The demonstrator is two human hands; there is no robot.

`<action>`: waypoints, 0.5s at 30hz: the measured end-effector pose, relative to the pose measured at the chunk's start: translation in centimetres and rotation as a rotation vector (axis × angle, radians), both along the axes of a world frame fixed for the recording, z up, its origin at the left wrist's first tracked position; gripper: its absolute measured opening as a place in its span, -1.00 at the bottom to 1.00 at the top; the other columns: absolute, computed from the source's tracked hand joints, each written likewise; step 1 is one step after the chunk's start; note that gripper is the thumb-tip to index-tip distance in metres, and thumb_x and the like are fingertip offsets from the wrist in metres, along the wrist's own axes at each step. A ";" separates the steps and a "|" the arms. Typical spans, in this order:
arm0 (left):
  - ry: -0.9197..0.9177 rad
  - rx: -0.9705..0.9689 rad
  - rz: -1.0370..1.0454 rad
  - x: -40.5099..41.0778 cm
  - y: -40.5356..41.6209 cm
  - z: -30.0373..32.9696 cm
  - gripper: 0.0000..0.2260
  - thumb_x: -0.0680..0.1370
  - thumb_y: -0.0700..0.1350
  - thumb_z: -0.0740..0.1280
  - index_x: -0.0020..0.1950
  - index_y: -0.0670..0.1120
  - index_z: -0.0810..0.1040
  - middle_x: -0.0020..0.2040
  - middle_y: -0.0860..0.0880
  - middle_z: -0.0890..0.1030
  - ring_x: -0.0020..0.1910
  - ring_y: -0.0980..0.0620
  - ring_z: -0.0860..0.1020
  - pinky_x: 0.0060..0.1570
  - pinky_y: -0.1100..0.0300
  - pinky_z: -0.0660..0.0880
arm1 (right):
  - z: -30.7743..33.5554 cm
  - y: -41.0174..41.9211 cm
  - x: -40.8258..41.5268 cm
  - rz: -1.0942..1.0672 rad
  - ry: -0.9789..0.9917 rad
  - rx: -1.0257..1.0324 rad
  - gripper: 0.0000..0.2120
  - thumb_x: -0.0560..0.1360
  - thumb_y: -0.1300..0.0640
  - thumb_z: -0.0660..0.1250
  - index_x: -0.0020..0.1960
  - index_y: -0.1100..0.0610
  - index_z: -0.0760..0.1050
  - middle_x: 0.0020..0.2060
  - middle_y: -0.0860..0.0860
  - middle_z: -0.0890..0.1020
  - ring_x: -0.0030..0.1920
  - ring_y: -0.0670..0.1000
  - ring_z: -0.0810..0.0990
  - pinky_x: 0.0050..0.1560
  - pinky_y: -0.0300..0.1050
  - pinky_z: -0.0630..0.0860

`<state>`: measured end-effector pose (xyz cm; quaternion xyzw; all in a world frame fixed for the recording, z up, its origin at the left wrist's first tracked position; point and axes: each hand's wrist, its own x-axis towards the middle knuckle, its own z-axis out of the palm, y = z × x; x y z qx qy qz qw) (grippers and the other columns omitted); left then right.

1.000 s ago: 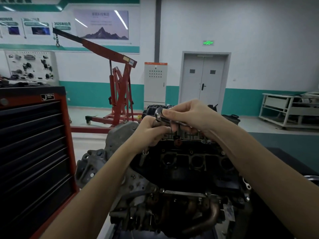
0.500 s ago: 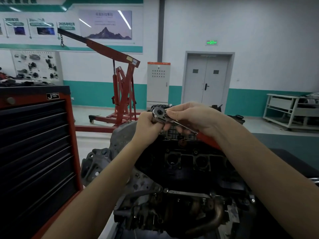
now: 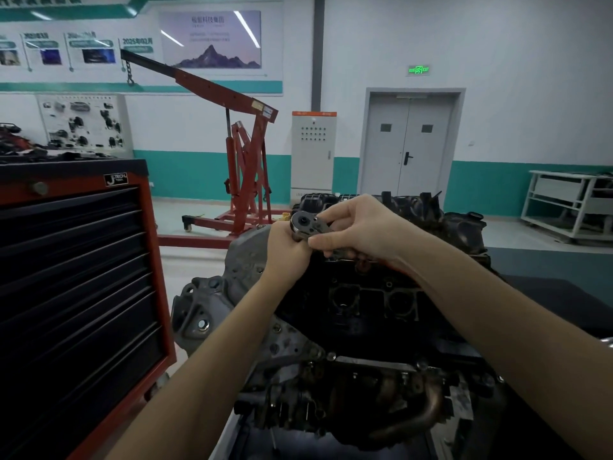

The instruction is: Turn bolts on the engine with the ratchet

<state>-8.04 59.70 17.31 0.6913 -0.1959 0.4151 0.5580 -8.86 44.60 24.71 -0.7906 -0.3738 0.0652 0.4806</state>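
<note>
Above the engine block (image 3: 365, 310), the left hand (image 3: 285, 250) stays curled under the ratchet wrench (image 3: 306, 224) head while the right hand (image 3: 361, 227) pinches its handle — over the last second the head has tilted up toward the camera — suggesting tool adjustment, not bolt-turning.

White walls with a teal lower band (image 3: 530, 184) enclosed a pale floor (image 3: 185, 260), with a grey double door (image 3: 409, 146) under a green exit sign (image 3: 418, 70). A red steel engine hoist (image 3: 243, 180) stood beside a white-and-orange electrical cabinet (image 3: 312, 154). A red-and-black drawer tool chest (image 3: 76, 293) stood at the left and a white metal shelf rack (image 3: 570, 204) at the right.
</note>
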 end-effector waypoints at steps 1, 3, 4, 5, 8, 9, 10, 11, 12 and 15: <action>0.014 -0.017 0.013 0.0 0.0 0.0 -0.83 0.35 -0.31 0.25 -0.45 -0.28 0.53 -0.51 -0.24 0.51 -0.45 -0.08 0.43 -0.48 -0.03 0.37 | 0.0 -0.1 -0.1 0.008 -0.047 -0.019 -0.77 0.36 0.14 0.53 0.01 0.06 0.64 -0.33 0.05 0.69 -0.43 -0.05 0.49 -0.41 -0.23 0.45; 0.027 -0.083 0.021 -0.1 0.2 0.1 -0.84 0.32 -0.30 0.24 -0.44 -0.33 0.50 -0.53 -0.24 0.46 -0.47 -0.02 0.40 -0.49 0.00 0.33 | -0.2 -0.9 -0.1 0.009 -0.140 -0.086 -0.75 0.38 0.15 0.52 0.04 0.04 0.62 -0.32 0.01 0.69 -0.43 -0.06 0.55 -0.38 -0.21 0.50; 0.026 -0.136 -0.001 -0.1 0.4 0.1 -0.83 0.32 -0.30 0.23 -0.46 -0.21 0.53 -0.56 -0.11 0.45 -0.51 0.07 0.41 -0.51 0.16 0.33 | -0.4 -1.6 -0.1 -0.007 -0.177 -0.132 -0.75 0.37 0.14 0.53 0.03 0.04 0.63 -0.33 -0.01 0.68 -0.43 -0.04 0.58 -0.34 -0.20 0.52; 0.024 -0.185 -0.025 -0.1 0.7 0.1 -0.74 0.32 -0.30 0.22 -0.49 -0.04 0.55 -0.58 0.07 0.45 -0.55 0.20 0.40 -0.52 0.29 0.34 | -0.6 -2.3 0.0 -0.021 -0.196 -0.176 -0.78 0.37 0.12 0.53 0.01 0.03 0.63 -0.33 -0.02 0.68 -0.42 -0.02 0.60 -0.31 -0.21 0.52; 0.070 -0.273 -0.032 0.0 1.5 -0.1 -0.67 0.32 -0.28 0.20 -0.58 0.04 0.45 -0.61 0.16 0.34 -0.61 0.23 0.27 -0.54 0.33 0.20 | -1.0 -4.3 -0.1 -0.036 -0.164 -0.233 -0.83 0.38 0.02 0.51 -0.07 0.04 0.63 -0.33 0.01 0.69 -0.44 -0.03 0.60 -0.37 -0.26 0.49; 0.079 -0.308 -0.013 0.1 1.8 -0.2 -0.67 0.32 -0.28 0.19 -0.60 0.03 0.40 -0.62 0.15 0.30 -0.61 0.19 0.21 -0.51 0.31 0.14 | -1.0 -4.8 -0.1 -0.048 -0.142 -0.213 -0.81 0.37 0.00 0.52 -0.08 0.05 0.63 -0.35 0.03 0.68 -0.47 -0.04 0.57 -0.40 -0.28 0.48; 0.086 -0.349 -0.002 0.1 2.1 -0.3 -0.67 0.32 -0.27 0.18 -0.62 0.03 0.36 -0.63 0.13 0.27 -0.62 0.16 0.18 -0.50 0.32 0.10 | -1.0 -5.2 -0.2 -0.062 -0.123 -0.165 -0.79 0.35 -0.02 0.52 -0.09 0.05 0.63 -0.38 0.04 0.67 -0.50 -0.05 0.53 -0.42 -0.30 0.46; 0.094 -0.393 -0.002 0.1 2.2 -0.4 -0.67 0.30 -0.28 0.17 -0.63 0.02 0.34 -0.63 0.12 0.25 -0.62 0.16 0.16 -0.50 0.33 0.10 | -1.0 -5.6 -0.3 -0.078 -0.110 -0.099 -0.77 0.32 -0.04 0.53 -0.11 0.06 0.64 -0.40 0.04 0.65 -0.51 -0.06 0.50 -0.43 -0.31 0.45; 0.097 -0.434 -0.012 0.0 2.3 -0.5 -0.68 0.29 -0.28 0.17 -0.63 0.02 0.33 -0.63 0.12 0.23 -0.63 0.16 0.15 -0.51 0.35 0.09 | -1.1 -5.9 -0.4 -0.092 -0.100 -0.021 -0.73 0.28 -0.06 0.53 -0.11 0.06 0.64 -0.42 0.03 0.64 -0.52 -0.08 0.48 -0.45 -0.33 0.45; 0.073 -0.501 -0.077 -0.4 1.9 -1.3 -0.68 0.28 -0.30 0.18 -0.61 0.03 0.31 -0.63 0.12 0.23 -0.64 0.16 0.14 -0.55 0.37 0.09 | -2.0 -6.3 -0.6 -0.112 -0.074 0.190 -0.61 0.19 -0.07 0.53 -0.04 0.08 0.63 -0.41 0.03 0.65 -0.47 -0.11 0.53 -0.44 -0.34 0.47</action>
